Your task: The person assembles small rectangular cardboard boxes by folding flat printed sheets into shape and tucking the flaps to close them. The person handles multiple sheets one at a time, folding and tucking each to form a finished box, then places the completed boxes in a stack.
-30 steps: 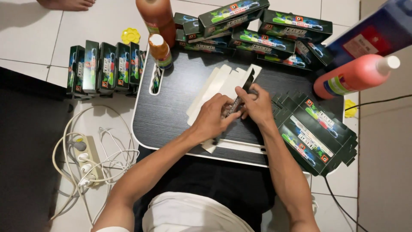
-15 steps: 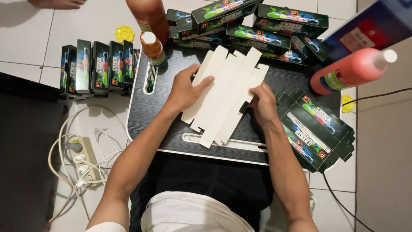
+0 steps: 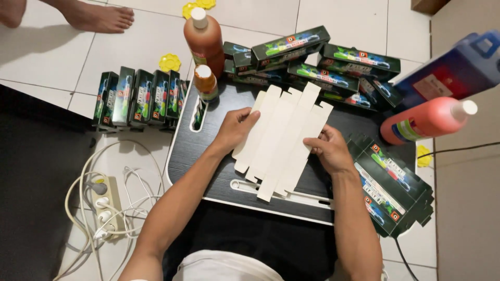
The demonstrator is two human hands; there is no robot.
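An unfolded white cardboard box blank [image 3: 284, 138] lies flat, plain side up, on the black lap table [image 3: 192, 151]. My left hand [image 3: 235, 128] grips its left edge. On the other side my right hand [image 3: 327, 150] holds its right edge. A stack of flat green-and-black box blanks [image 3: 390, 184] rests at the table's right side, just beyond my right hand.
Assembled green-and-black boxes are piled at the table's far edge [image 3: 312, 67] and stand in a row [image 3: 138, 99] on the floor at left. Two brown bottles [image 3: 204, 41], a red bottle [image 3: 427, 119], a blue jug [image 3: 458, 65], a power strip [image 3: 107, 208] with cables and another person's foot [image 3: 99, 16] surround the table.
A second ago both hands worked close together over a folded blank. The blank now lies spread open and my hands have moved apart to its two edges.
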